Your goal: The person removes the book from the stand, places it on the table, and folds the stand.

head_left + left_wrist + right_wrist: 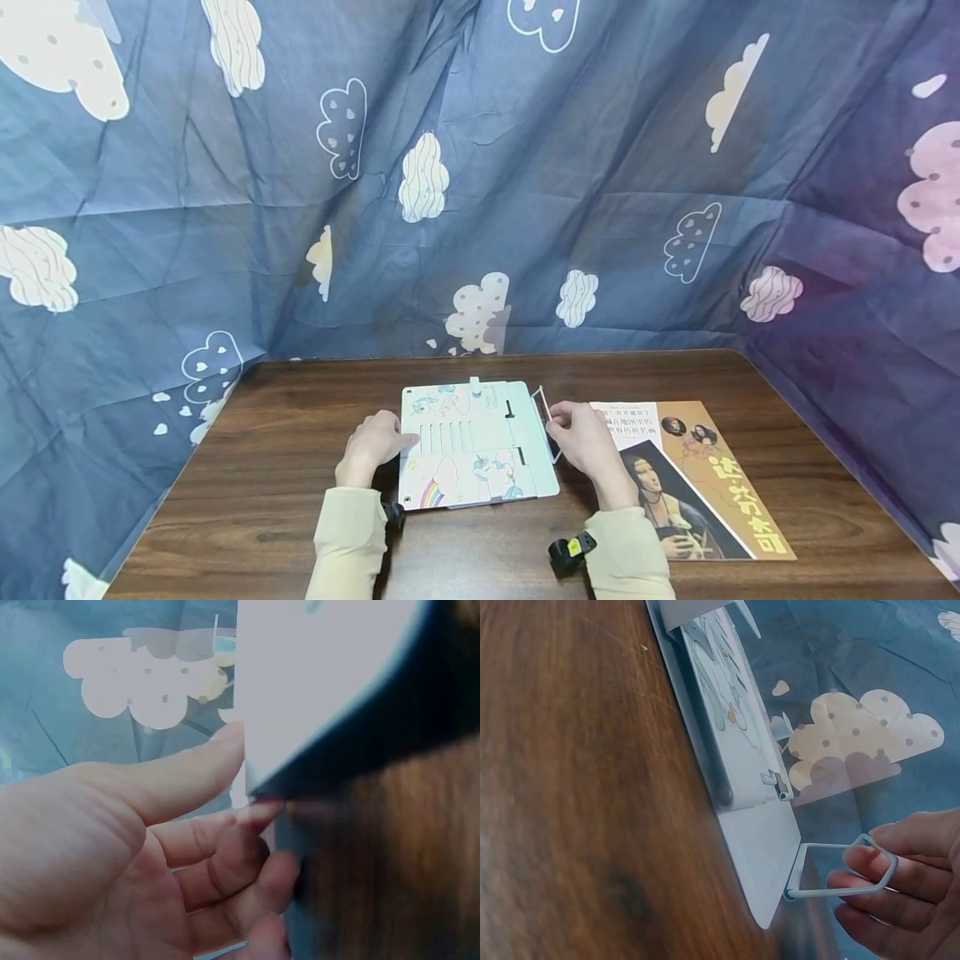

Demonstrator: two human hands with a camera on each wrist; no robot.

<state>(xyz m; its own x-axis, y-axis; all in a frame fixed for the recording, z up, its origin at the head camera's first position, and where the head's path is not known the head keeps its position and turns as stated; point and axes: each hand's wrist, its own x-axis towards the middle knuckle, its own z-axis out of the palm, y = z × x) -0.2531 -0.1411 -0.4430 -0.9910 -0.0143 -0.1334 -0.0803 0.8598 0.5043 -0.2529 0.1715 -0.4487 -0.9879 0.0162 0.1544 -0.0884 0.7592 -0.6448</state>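
A pale blue and white book stand (491,442) with unicorn and rainbow prints lies folded flat on the table. My left hand (372,446) grips its left edge, thumb on top and fingers under the panel; the left wrist view shows this thumb and these curled fingers at a white corner of the stand (322,667). On the opposite side, my right hand (585,442) pinches a white wire support (840,891) between thumb and fingers. That support sticks out from the stand's right edge, hinged at its base.
To the right, partly behind the right hand, lies a book (712,467) with a painted portrait on its brown and black cover. Brown wood-grain table (262,500) lies under everything. A blue cloud-patterned curtain (525,167) hangs behind and at both sides.
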